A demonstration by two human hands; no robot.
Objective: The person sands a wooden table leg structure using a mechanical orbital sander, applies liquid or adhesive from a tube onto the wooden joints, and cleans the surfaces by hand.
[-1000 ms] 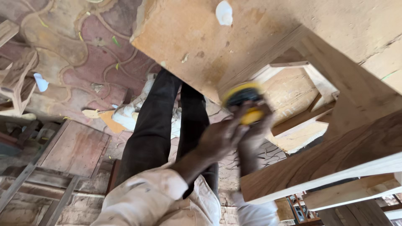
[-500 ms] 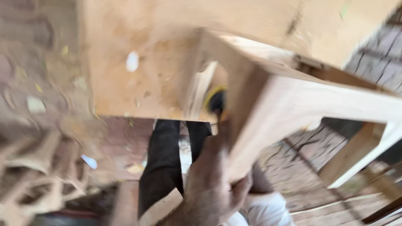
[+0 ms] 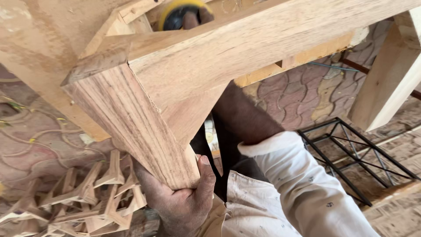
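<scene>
No packages, labels, signs or screens can be seen anywhere in this view.

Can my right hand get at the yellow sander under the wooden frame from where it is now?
Probably yes. The right hand is already up on the yellow sander, its forearm passing behind the wooden rail through the open gap. The left hand grips the leg end, clear of that path.
</scene>
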